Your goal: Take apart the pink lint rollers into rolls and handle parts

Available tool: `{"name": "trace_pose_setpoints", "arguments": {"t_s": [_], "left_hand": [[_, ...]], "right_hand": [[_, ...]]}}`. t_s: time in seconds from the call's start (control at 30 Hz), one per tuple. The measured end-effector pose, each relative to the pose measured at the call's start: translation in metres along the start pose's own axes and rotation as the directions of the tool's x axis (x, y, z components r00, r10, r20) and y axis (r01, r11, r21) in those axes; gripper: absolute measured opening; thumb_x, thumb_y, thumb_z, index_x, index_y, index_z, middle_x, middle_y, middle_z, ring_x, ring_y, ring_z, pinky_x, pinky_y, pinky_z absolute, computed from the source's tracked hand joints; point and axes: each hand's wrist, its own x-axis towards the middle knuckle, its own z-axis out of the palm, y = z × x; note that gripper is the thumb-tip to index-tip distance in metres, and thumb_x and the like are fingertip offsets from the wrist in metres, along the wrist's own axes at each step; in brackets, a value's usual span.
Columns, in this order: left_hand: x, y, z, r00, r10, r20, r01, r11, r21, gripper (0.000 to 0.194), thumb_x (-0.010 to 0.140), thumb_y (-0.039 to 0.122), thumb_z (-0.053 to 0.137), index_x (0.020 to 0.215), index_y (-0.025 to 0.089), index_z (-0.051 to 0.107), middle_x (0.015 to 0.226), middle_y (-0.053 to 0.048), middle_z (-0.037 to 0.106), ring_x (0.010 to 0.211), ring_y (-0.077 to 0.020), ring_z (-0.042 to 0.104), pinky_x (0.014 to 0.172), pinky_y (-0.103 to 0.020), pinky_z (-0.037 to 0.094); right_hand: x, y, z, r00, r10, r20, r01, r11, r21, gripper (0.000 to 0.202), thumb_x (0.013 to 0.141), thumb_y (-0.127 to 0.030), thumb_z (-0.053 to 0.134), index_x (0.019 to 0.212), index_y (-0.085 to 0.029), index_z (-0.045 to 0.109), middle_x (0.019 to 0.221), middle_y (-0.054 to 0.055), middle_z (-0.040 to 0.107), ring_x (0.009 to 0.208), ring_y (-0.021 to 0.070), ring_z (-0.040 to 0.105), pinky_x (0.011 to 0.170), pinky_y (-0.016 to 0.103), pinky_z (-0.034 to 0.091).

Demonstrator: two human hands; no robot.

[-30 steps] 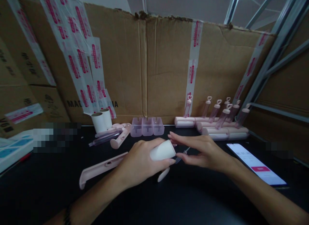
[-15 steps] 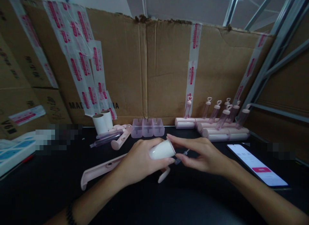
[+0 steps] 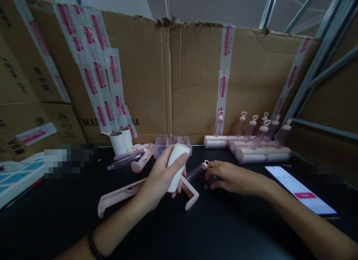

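My left hand [image 3: 160,178] holds a white paper roll [image 3: 176,167] nearly upright above the black table [image 3: 195,230]. Under that hand lies a long pink plastic holder [image 3: 120,195] with a bent end [image 3: 191,195]. My right hand [image 3: 231,176] rests low on the table, fingers closed on a small clear tube [image 3: 209,183]. A purple-tinted tube with a pink cap [image 3: 197,170] lies between the two hands.
Two white rolls [image 3: 121,140], pink handles and a clear pink tray [image 3: 163,146] sit at the back by the cardboard wall [image 3: 190,77]. Assembled pink rollers with heart-topped tubes [image 3: 251,140] are stacked back right. A lit phone [image 3: 300,189] lies right; a box [image 3: 13,176] far left.
My left hand has turned the white roll from lying sideways to nearly upright and lifted it. My right hand dropped from the roll's end down to the table onto the small tube.
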Motion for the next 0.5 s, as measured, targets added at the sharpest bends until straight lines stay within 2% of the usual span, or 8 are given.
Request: {"name": "trace_pose_setpoints", "arguments": {"t_s": [0.07,0.13,0.2,0.23,0.3,0.37,0.43,0.5], "left_hand": [[0.000,-0.001,-0.001,1.000,0.012,0.005,-0.012,1.000,-0.001,0.040,0.092,0.055,0.059,0.114,0.024,0.047,0.073,0.005,0.058,0.037,-0.0081,0.052,0.028,-0.013,0.035],[0.000,-0.001,-0.002,1.000,0.010,0.011,-0.010,1.000,0.006,0.042,0.092,0.056,0.059,0.115,0.023,0.047,0.073,0.005,0.058,0.037,-0.0083,0.053,0.028,-0.013,0.035],[0.000,0.000,-0.003,1.000,-0.001,0.014,0.000,1.000,0.016,0.043,0.092,0.057,0.059,0.115,0.023,0.047,0.073,0.005,0.058,0.038,-0.0083,0.053,0.028,-0.013,0.036],[0.000,0.000,-0.002,1.000,-0.006,0.014,0.006,1.000,0.025,0.043,0.092,0.057,0.059,0.114,0.022,0.047,0.074,0.005,0.058,0.038,-0.0082,0.053,0.028,-0.013,0.036],[0.000,0.002,-0.001,1.000,-0.018,0.004,0.018,0.999,0.045,0.043,0.092,0.057,0.059,0.115,0.022,0.047,0.074,0.004,0.057,0.039,-0.0082,0.054,0.029,-0.013,0.037],[-0.001,0.002,0.000,1.000,-0.030,-0.008,0.031,0.997,0.071,0.046,0.091,0.055,0.061,0.120,0.023,0.046,0.072,0.005,0.057,0.039,-0.0085,0.053,0.029,-0.014,0.038],[-0.001,0.002,0.001,0.999,-0.039,-0.021,0.041,0.993,0.109,0.050,0.090,0.054,0.062,0.126,0.023,0.045,0.070,0.005,0.056,0.039,-0.0092,0.053,0.029,-0.014,0.038],[-0.002,0.000,0.001,0.998,-0.044,-0.034,0.049,0.987,0.156,0.055,0.089,0.053,0.065,0.130,0.023,0.045,0.070,0.005,0.057,0.039,-0.0099,0.053,0.029,-0.015,0.038]], "right_hand": [[0.002,-0.001,0.006,1.000,-0.011,-0.016,0.011,1.000,-0.009,0.006,0.091,-0.015,0.068,0.096,-0.017,0.066,0.106,0.006,0.064,0.096,0.0203,0.064,0.087,0.032,0.051],[0.002,-0.003,0.005,0.996,-0.035,-0.081,0.033,0.999,-0.026,0.003,0.094,-0.016,0.063,0.096,-0.017,0.063,0.101,0.006,0.065,0.089,0.0195,0.064,0.083,0.032,0.051],[0.000,-0.005,-0.001,0.976,-0.042,-0.213,0.035,0.999,-0.036,0.005,0.098,-0.018,0.058,0.101,-0.018,0.062,0.099,0.007,0.067,0.088,0.0202,0.065,0.081,0.033,0.052],[-0.002,-0.006,-0.005,0.952,-0.032,-0.305,0.023,0.999,-0.034,0.007,0.100,-0.019,0.055,0.104,-0.018,0.061,0.099,0.007,0.068,0.087,0.0203,0.066,0.079,0.033,0.052],[-0.006,-0.011,-0.013,0.853,0.003,-0.522,-0.017,1.000,-0.022,0.009,0.101,-0.022,0.054,0.107,-0.019,0.061,0.097,0.006,0.069,0.084,0.0203,0.067,0.073,0.032,0.053],[-0.010,-0.018,-0.017,0.692,0.035,-0.721,-0.021,0.999,0.028,0.016,0.101,-0.025,0.056,0.115,-0.020,0.061,0.096,0.006,0.070,0.082,0.0194,0.067,0.071,0.031,0.053],[-0.014,-0.027,-0.018,0.543,0.052,-0.838,0.049,0.994,0.094,0.029,0.099,-0.026,0.060,0.128,-0.021,0.058,0.097,0.005,0.069,0.079,0.0179,0.067,0.070,0.030,0.055],[-0.017,-0.037,-0.016,0.425,0.028,-0.905,0.176,0.978,0.113,0.037,0.096,-0.022,0.064,0.133,-0.022,0.057,0.101,0.005,0.068,0.081,0.0169,0.068,0.071,0.029,0.058]]}}
